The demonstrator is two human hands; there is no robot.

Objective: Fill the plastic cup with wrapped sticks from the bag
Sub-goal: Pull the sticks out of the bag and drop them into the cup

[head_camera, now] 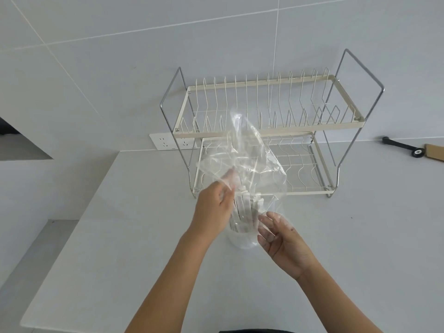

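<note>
A clear plastic cup [242, 243] stands on the white counter in front of me, holding several white wrapped sticks [242, 212] that stand upright. Above the cup, a crumpled transparent bag [249, 155] is lifted, its lower part draped over the sticks. My left hand [213, 207] pinches the bag's left side, fingertips inside the film. My right hand [281, 239] sits at the cup's right side, its fingers spread behind the bag's lower edge and touching it. Whether more sticks are left in the bag cannot be made out.
A two-tier wire dish rack [264, 131] stands right behind the cup against the tiled wall. A wall socket [165, 141] is to its left. A black tool [401, 146] and a cardboard piece [434, 152] lie far right. The counter's left edge [72, 219] drops off.
</note>
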